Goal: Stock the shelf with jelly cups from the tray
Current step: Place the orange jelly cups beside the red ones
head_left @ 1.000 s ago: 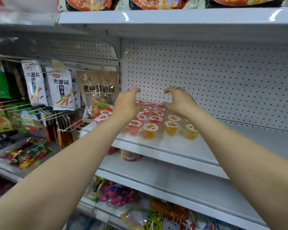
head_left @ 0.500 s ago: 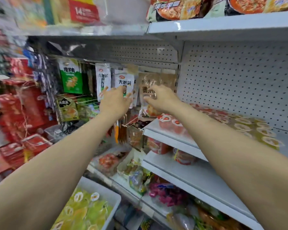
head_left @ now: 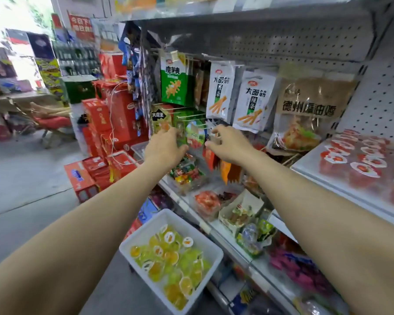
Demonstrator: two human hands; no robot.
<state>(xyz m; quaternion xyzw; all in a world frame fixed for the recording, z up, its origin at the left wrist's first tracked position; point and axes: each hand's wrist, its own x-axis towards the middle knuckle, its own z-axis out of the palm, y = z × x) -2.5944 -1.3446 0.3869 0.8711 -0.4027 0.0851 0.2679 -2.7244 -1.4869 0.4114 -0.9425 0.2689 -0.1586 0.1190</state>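
While outstretched, left hand (head_left: 163,148), right hand (head_left: 230,145), empty

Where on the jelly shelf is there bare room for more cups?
A bare strip runs along the white shelf's front-left corner, between its edge and the red jelly cups. Behind that, the cups sit packed in rows. The tray below holds yellow cups.

A single head-worn view looks forward and down along both outstretched forearms, close to the shelf (head_left: 341,178) at right, floor below left.
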